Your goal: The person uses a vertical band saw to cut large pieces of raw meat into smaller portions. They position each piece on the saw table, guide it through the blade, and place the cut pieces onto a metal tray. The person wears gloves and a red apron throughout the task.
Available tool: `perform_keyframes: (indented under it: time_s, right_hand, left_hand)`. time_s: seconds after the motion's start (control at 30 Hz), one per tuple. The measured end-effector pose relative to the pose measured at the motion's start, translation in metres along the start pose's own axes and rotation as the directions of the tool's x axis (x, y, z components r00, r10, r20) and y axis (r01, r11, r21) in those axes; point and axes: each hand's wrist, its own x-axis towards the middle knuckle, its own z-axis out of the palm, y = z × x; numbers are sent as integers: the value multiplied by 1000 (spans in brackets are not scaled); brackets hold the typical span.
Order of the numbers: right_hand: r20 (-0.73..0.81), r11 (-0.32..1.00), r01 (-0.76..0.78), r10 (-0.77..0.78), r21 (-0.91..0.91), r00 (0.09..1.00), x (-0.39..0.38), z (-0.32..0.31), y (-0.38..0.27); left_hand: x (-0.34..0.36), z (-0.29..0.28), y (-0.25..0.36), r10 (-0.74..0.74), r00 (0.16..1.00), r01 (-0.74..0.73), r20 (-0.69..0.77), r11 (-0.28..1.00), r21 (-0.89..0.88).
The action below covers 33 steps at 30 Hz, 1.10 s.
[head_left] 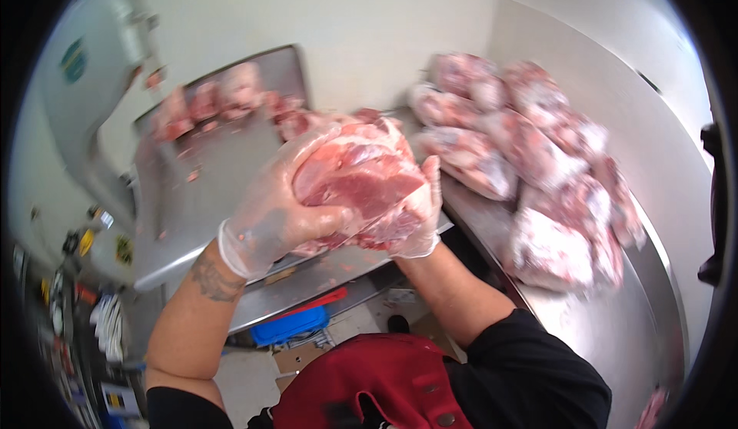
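A large piece of raw meat [361, 187], pink-red with pale fat, is held up between my two gloved hands. My left hand [288, 206], in a clear plastic glove, wraps its left side with the thumb across the lower front. On the right side my right hand [423, 217], gloved too, closes around the edge; part of its fingers is hidden behind the meat. Beneath and beyond it lies the metal saw table [223, 175], with cut meat chunks [204, 102] along its far edge.
Several plastic-wrapped meat pieces [538, 160] are piled on the steel counter [584, 329] to the right. A tall band saw [84, 83] stands at the left. Below the table are a blue tub [292, 327] and a cardboard box [300, 358]. Shelving with tools [61, 329] fills the lower left.
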Motion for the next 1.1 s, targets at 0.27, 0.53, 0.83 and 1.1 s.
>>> perform_keyframes:
  time_s: [0.27, 0.53, 0.83, 1.1]
  right_hand:
    - [-162, 956, 292, -286, 14, 944, -169, -23, -99]
    - [-308, 838, 531, -542, -127, 782, -432, -14, -193]
    - [-405, 476, 693, -870, -541, 281, -749, 76, -279]
    - [-194, -87, 694, -928, -715, -317, -923, 134, -310]
  left_hand:
    - [15, 179, 0, -33, 949, 109, 313, 967, -229]
    - [-2, 406, -18, 90, 701, 60, 707, 981, -184]
    - [-77, 747, 21, 347, 187, -33, 919, 937, -347]
    - [-124, 898, 116, 547, -175, -119, 819, 814, -569]
